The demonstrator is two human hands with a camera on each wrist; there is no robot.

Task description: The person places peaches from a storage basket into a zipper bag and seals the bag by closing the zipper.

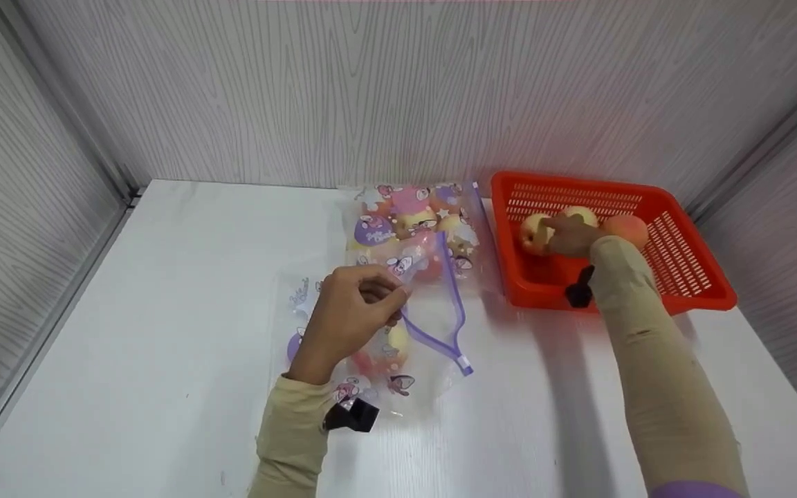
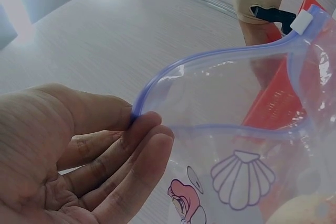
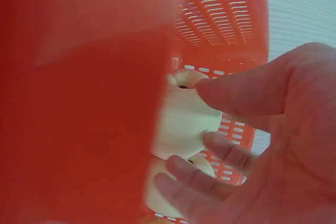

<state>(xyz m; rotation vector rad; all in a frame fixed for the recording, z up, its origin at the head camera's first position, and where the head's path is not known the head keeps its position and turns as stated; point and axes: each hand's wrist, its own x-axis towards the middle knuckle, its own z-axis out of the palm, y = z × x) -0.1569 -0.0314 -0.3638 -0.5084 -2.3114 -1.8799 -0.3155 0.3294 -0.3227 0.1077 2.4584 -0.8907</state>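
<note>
My left hand [image 1: 353, 315] pinches the purple zip edge of a clear printed slider bag [image 1: 433, 384] between thumb and fingers. In the left wrist view the bag's mouth [image 2: 220, 90] gapes, with a white slider [image 2: 301, 22] at its far corner. Yellow and reddish round fruit shows through the plastic. My right hand [image 1: 571, 236] reaches into a red plastic basket [image 1: 696, 302], fingers spread beside a pale yellow round fruit [image 3: 186, 121]. Its thumb overlaps the fruit's top in the right wrist view; firm contact is unclear. Another yellow fruit [image 3: 165, 190] lies beside it.
Behind the held bag lies a second printed bag [image 1: 409, 221] with several fruits inside. A pinkish fruit [image 1: 627, 229] sits at the basket's right. The white table [image 1: 184, 311] meets grey wood-grain panels [image 1: 301, 90] at the back and sides.
</note>
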